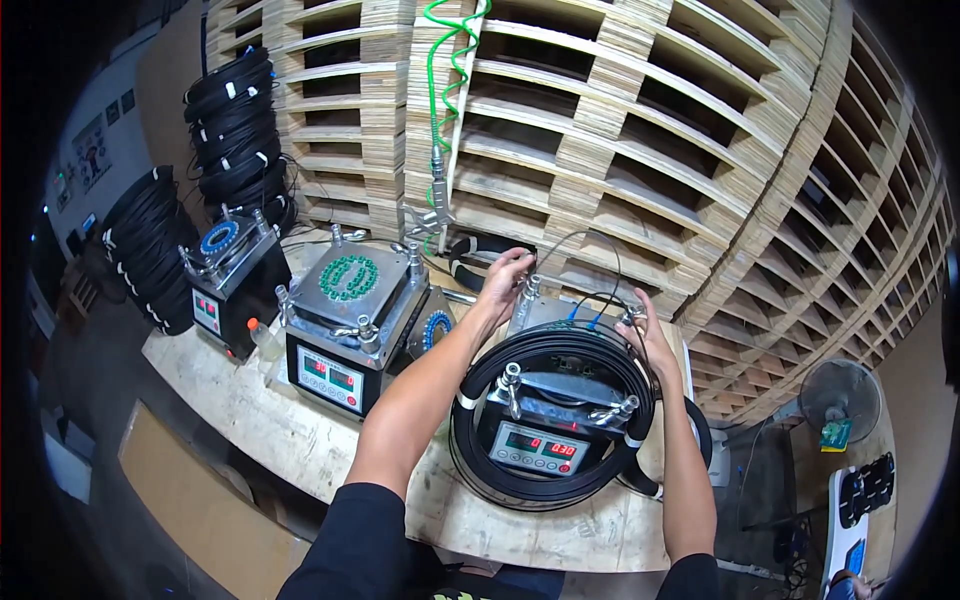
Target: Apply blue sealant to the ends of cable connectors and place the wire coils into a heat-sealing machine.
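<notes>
A black cable coil [468, 455], bound with white ties, rests over the front of the nearest polishing machine [505, 440]. Two thin leads with blue connectors [592, 322] run to the machine's top plate. My left hand [505, 285] is at the back left clamp post [532, 287], its fingers pinched together; what they hold is hidden. At the back right clamp knob [632, 314], my right hand [652, 335] has thumb and fingers around it. A thin black cable [590, 233] arcs up between both hands.
Two similar machines stand to the left: one with green connectors [348, 278], one with a blue ring [219, 238]. Stacked black coils [230, 130] rise behind them. A bottle [265, 340] stands between them. Wooden pallets [590, 130] wall the back; a green air hose [432, 70] hangs there.
</notes>
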Available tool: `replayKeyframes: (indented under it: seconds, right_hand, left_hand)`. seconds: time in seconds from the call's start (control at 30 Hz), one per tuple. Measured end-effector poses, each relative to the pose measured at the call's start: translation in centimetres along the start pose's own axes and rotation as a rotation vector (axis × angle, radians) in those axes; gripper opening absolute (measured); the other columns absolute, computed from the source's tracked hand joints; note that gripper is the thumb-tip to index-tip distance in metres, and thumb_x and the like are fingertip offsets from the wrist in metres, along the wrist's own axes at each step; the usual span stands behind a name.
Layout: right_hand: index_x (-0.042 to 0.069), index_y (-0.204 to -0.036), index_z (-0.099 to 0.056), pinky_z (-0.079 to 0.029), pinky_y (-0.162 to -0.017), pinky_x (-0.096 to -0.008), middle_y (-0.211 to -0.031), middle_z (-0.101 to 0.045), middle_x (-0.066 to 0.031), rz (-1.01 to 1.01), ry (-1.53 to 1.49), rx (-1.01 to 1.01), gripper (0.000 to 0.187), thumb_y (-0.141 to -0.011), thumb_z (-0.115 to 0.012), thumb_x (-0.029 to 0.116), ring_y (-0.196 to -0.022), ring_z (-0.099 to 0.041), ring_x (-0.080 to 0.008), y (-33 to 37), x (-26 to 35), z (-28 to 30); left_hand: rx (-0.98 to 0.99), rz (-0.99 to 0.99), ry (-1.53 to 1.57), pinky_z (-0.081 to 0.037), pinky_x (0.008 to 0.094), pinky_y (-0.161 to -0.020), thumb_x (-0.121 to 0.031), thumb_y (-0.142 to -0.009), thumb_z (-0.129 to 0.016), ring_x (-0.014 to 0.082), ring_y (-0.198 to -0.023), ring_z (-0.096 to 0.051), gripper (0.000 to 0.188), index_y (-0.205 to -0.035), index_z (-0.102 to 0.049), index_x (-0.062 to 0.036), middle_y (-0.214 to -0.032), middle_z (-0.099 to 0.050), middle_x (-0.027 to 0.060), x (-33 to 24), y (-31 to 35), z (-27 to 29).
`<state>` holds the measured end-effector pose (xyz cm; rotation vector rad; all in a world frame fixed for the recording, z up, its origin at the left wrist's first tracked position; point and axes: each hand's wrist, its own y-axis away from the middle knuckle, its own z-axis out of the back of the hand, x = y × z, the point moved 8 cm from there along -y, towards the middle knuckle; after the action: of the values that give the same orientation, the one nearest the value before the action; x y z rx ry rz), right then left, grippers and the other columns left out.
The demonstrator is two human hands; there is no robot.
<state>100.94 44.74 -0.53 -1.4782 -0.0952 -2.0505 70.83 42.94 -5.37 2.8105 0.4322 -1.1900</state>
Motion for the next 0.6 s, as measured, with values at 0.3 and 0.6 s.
replayKeyframes:
  seconds: [0.3,0.6]
  right_hand:
    - [0.018,-0.156,-0.027,-0.048,-0.088,-0.0300,-0.106,-0.056,-0.0104,-0.147,-0.083,0.017,0.088,-0.086,-0.079,0.017,-0.102,-0.055,-0.0187,0.5,0.5,-0.9]
    - [0.016,-0.156,-0.027,-0.048,-0.089,-0.0309,-0.106,-0.058,-0.0099,-0.123,-0.091,0.021,0.085,-0.088,-0.078,0.018,-0.099,-0.056,-0.0179,0.9,1.0,-1.1]
  left_hand:
    - [-0.076,0.036,-0.306,-0.045,0.0213,-0.063,-0.041,-0.097,-0.067,0.0070,-0.071,-0.059,0.034,-0.100,-0.066,-0.0077,-0.086,-0.066,-0.0018,1.1,0.6,2.3]
    - [-0.062,0.051,-0.304,-0.043,0.0239,-0.061,-0.045,-0.098,-0.063,0.0061,-0.066,-0.055,0.040,-0.101,-0.067,-0.0057,-0.080,-0.064,-0.0034,1.6,0.4,3.0]
